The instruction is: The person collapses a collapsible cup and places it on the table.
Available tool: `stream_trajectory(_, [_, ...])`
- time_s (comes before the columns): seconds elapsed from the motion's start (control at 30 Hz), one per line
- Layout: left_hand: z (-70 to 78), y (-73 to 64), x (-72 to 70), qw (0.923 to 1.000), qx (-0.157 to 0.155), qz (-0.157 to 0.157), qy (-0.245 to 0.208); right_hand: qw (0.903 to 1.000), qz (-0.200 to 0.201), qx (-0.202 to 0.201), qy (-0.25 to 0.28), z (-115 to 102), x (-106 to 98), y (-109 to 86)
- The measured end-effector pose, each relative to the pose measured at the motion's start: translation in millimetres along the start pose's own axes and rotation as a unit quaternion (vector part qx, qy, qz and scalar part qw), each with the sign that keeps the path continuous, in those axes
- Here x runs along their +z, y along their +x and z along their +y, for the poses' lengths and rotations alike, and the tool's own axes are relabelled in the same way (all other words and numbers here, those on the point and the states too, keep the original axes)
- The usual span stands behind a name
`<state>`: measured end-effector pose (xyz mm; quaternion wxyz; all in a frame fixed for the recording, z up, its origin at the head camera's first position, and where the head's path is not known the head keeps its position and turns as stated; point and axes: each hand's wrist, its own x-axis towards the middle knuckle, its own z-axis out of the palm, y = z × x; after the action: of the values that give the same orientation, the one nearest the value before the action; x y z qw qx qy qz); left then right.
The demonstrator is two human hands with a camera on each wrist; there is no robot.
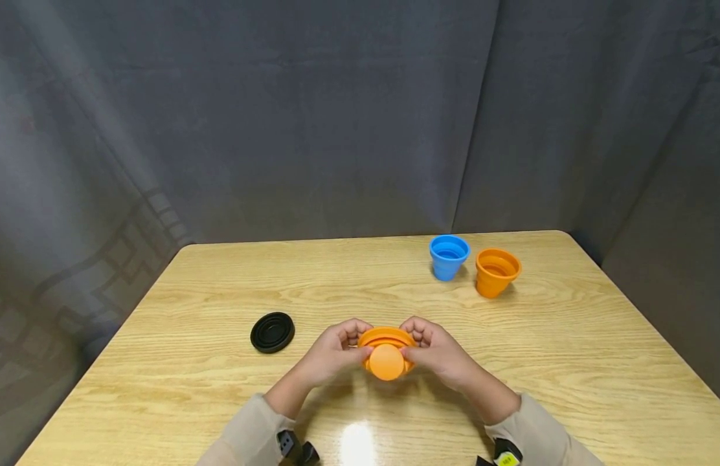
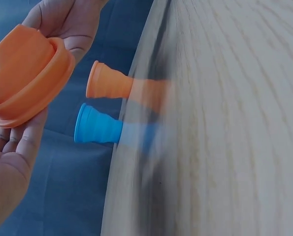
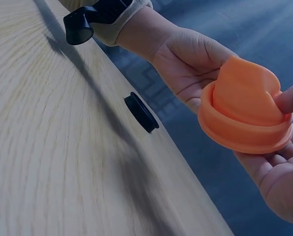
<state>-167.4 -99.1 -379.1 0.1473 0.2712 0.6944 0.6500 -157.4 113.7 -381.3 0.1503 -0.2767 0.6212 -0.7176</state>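
Between my two hands is an orange collapsible cup (image 1: pixel 386 362), partly folded, its round base tipped toward me in the head view. My left hand (image 1: pixel 332 356) pinches its left side, thumb against the wall near the base and fingers behind the rim. On the opposite side, my right hand (image 1: pixel 444 355) grips it the same way. Both wrist views show the cup held up above the tabletop. Its wall is dented under a thumb in the right wrist view, with the thick rim (image 3: pixel 244 140) folded around it.
A flattened black collapsible cup (image 1: pixel 272 332) lies on the wooden table (image 1: pixel 179 388) to the left. Toward the back right stand an expanded blue cup (image 1: pixel 447 259) and another orange cup (image 1: pixel 496 275), both upright. A grey curtain (image 1: pixel 313 129) hangs behind the table.
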Motion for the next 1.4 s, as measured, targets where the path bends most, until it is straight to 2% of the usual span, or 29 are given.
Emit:
stream_trajectory(0.3, [3.9,0.1,-0.4,0.9974,-0.006,0.066,0.028,0.9989,-0.027,-0.003,0.039,-2,-5,-0.4])
stream_trajectory(0.57, [6.0,1.4,1.7,0.9952,-0.002,0.086,0.045,0.9995,-0.016,0.006,0.028,-4,-3,0.5])
stream_trajectory(0.73, [3.9,2.0,1.8,0.9932,-0.002,0.1,0.059,0.9991,-0.006,0.0,0.041,-5,2,1.3])
stream_trajectory(1.03, [2.3,2.2,4.0,0.9928,0.001,0.097,0.07,0.9977,0.026,-0.01,0.062,3,9,2.2])
stream_trajectory(1.1, [1.3,1.6,3.7,0.9947,-0.004,0.089,0.051,0.9978,0.036,-0.001,0.055,4,10,2.5])
stream_trajectory(1.23, [-3.5,1.2,1.0,0.9972,-0.02,0.066,-0.028,0.9977,0.052,0.019,0.04,4,12,3.6])
stream_trajectory(1.33, [-6.0,0.6,-0.9,0.9937,-0.034,0.047,-0.096,0.9969,0.067,0.025,0.032,3,13,4.3])
stream_trajectory(1.4, [-7.7,-0.2,-1.4,0.9914,-0.041,0.037,-0.118,0.9963,0.077,0.025,0.029,3,14,4.0])
